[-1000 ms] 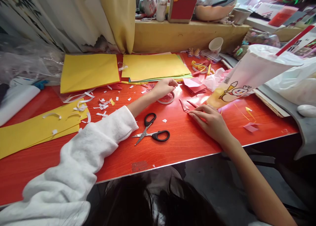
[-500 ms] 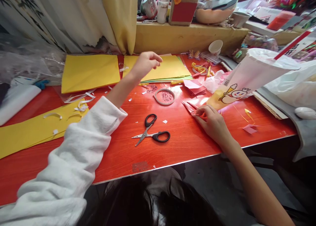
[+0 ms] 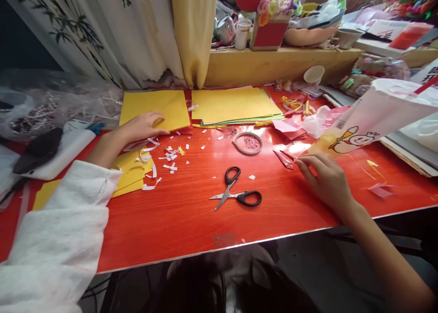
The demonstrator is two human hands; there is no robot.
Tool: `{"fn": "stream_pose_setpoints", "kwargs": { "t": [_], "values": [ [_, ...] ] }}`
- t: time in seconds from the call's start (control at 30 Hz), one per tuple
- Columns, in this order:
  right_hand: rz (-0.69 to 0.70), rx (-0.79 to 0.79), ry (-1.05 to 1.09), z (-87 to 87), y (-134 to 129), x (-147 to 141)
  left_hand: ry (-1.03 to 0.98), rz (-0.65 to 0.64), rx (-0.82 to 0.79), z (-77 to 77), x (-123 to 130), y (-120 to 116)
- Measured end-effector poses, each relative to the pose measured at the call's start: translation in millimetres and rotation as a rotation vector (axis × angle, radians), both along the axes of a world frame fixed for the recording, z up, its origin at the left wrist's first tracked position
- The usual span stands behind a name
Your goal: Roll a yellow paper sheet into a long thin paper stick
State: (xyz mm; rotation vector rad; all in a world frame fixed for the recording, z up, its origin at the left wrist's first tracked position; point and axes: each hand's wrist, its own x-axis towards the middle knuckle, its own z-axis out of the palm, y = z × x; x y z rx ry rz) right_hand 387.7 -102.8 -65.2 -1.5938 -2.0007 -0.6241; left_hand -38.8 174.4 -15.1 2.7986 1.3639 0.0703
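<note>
My left hand (image 3: 145, 125) lies over the front part of the left stack of yellow paper (image 3: 155, 103), its fingers apart and slightly bent. Under that forearm are strips of yellow paper (image 3: 128, 187). On the right, my right hand (image 3: 326, 180) pinches the end of a small folded pink paper piece (image 3: 284, 159) at the tabletop. Between the hands, black-handled scissors (image 3: 232, 193) lie with spread blades. Behind them rests a ring-shaped roll (image 3: 248, 143).
White paper scraps (image 3: 170, 155) are scattered near the left hand. A second yellow paper stack (image 3: 236, 105) lies at the back. A tall drink cup (image 3: 369, 112) stands by the right hand, near pink paper squares (image 3: 290, 129). The red table's front edge (image 3: 191, 257) runs below.
My left hand has moved left and down, from above the right yellow stack to the left one. My right hand stays at the folded pink paper. The view has shifted left.
</note>
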Motion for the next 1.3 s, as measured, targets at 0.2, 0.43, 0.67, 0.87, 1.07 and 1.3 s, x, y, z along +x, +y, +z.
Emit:
{"fn": "stream_pose_setpoints", "kwargs": {
  "t": [0.2, 0.43, 0.67, 0.87, 1.07, 1.3],
  "values": [
    [0.164, 0.093, -0.117, 21.1, 14, -36, 0.039, 0.027, -0.006, 5.9, -7, 2],
    [0.414, -0.132, -0.181, 49.0, 61, -108, -0.152, 0.144, 0.246, 16.0, -2, -6],
    [0.654, -0.523, -0.003, 54.6, 52, -172, -0.468, 0.288, 0.615, 66.3, -8, -37],
    [0.73, -0.924, 0.935, 73.8, 41, -172, -0.239, -0.031, 0.901, 90.1, 16, -111],
    [0.614, -0.938, 1.636, 106.0, 52, -131, -0.145, -0.499, 0.275, 75.1, 56, -140],
    [0.435, -0.669, 1.581, 102.3, 79, -117, -0.275, -0.558, 0.033, 56.4, 65, -130]
  ]
}}
